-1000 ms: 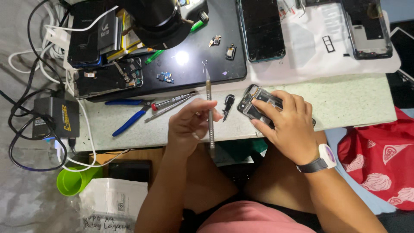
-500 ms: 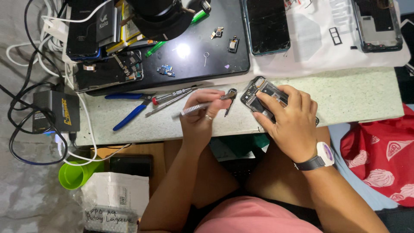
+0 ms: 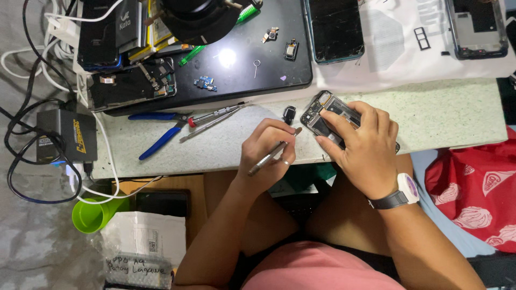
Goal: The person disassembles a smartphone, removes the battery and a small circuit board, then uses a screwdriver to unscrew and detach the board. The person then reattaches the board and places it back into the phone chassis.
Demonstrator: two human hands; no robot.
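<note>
A pale speckled worktable (image 3: 446,115) spans the scene, and everything here is placed against it. On its far half lies a wide black mat (image 3: 242,64), with a dark microscope head (image 3: 199,19) hanging over the mat's far edge and an opened phone body (image 3: 131,88) at the mat's left end. A white cloth (image 3: 398,48) covers the table's far right, carrying a black phone screen (image 3: 336,27) and 1 more stripped phone frame (image 3: 475,27). Off the table's right edge sits a red patterned bag (image 3: 478,188); off its left edge a black power box (image 3: 64,137) rests among cables, with a green cup (image 3: 97,215) below it. Near the table's left front lie blue-handled pliers (image 3: 161,129) beside 2 slim screwdrivers (image 3: 215,115). At the table's front edge, the right hand (image 3: 365,147), wearing a white watch (image 3: 406,188), presses down over an opened phone (image 3: 325,115), fingers clamped around it. Just left of it, the left hand (image 3: 269,153) pinches a thin metal tool (image 3: 274,153), its tip reaching toward the phone's left edge. A small black part (image 3: 289,114) lies on the table just beside that tip.
</note>
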